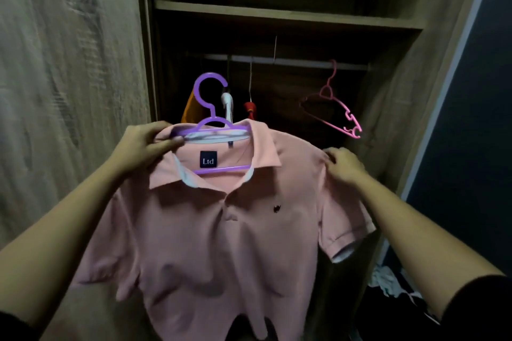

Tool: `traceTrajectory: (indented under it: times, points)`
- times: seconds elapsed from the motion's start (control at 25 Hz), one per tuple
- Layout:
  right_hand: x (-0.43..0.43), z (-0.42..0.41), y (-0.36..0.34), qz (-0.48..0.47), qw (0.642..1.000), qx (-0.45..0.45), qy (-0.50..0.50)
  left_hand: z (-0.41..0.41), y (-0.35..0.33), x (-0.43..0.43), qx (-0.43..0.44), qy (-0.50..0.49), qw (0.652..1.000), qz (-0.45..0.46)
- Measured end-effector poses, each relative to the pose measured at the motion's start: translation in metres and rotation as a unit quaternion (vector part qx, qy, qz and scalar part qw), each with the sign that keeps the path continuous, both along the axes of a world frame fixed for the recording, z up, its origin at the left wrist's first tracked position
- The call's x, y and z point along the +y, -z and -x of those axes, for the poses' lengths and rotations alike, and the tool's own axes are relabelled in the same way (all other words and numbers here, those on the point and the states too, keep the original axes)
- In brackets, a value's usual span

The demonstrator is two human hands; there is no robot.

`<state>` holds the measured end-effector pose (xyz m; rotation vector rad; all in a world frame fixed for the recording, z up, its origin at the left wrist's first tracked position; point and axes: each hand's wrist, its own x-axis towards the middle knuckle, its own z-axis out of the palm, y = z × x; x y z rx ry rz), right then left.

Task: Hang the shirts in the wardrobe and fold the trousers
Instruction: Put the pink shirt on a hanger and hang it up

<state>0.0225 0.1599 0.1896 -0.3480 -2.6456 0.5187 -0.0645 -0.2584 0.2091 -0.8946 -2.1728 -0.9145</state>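
A pink polo shirt [216,243] with a dark "Ltd" neck label and a small chest logo sits on a purple hanger [211,108], front toward the camera, held up before the open wardrobe [288,15]. The hook stands below the rail [299,61], apparently not on it.

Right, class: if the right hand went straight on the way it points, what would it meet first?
The shoulder of the pink shirt, which the right hand holds; beyond, maybe the empty pink hanger, depth unclear.

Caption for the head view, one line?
Left hand grips the collar of a pink polo shirt on a purple hanger; right hand pinches its shoulder, before the wardrobe rail.
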Motion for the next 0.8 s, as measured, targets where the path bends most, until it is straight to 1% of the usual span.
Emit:
traceTrajectory:
  times: [0.04,0.08,0.12,0.16,0.2,0.24,0.28,0.36,0.48,0.52,0.68,0.8]
  points:
    - [-0.011,0.000,-0.001,-0.011,0.998,0.050,-0.038,-0.001,0.001,0.006,0.003,0.000,1.000,-0.006]
    - [-0.025,-0.003,-0.004,-0.014,0.988,0.117,-0.097,-0.003,0.002,0.013,0.005,-0.002,1.000,-0.001]
    - [-0.038,-0.002,-0.008,-0.028,0.973,0.164,-0.157,-0.003,0.003,0.019,0.004,-0.010,1.000,0.006]
    - [-0.052,-0.003,-0.015,-0.068,0.964,0.165,-0.199,-0.004,0.004,0.025,0.001,-0.020,1.000,0.013]
    - [-0.061,-0.003,-0.019,-0.100,0.959,0.142,-0.223,-0.004,0.005,0.032,-0.004,-0.028,0.999,0.017]
    - [-0.067,-0.002,-0.022,-0.110,0.961,0.112,-0.228,-0.007,0.004,0.038,-0.008,-0.031,0.999,0.018]
    - [-0.068,0.002,-0.021,-0.093,0.963,0.102,-0.231,-0.010,0.004,0.044,-0.015,-0.024,0.999,0.021]
    - [-0.062,0.006,-0.016,-0.040,0.965,0.119,-0.231,-0.018,0.001,0.047,-0.033,0.008,0.998,0.047]
    - [-0.051,0.007,-0.012,-0.021,0.969,0.148,-0.195,-0.018,0.002,0.029,-0.091,0.032,0.985,0.142]
    - [-0.049,0.006,-0.013,-0.018,0.968,0.160,-0.190,-0.016,0.006,0.022,-0.107,0.030,0.982,0.150]
    - [-0.051,0.002,-0.021,-0.017,0.960,0.198,-0.195,-0.010,0.027,0.011,-0.130,0.024,0.989,0.070]
    - [-0.052,0.000,-0.023,-0.032,0.962,0.205,-0.177,-0.006,0.038,0.012,-0.109,0.030,0.991,0.069]
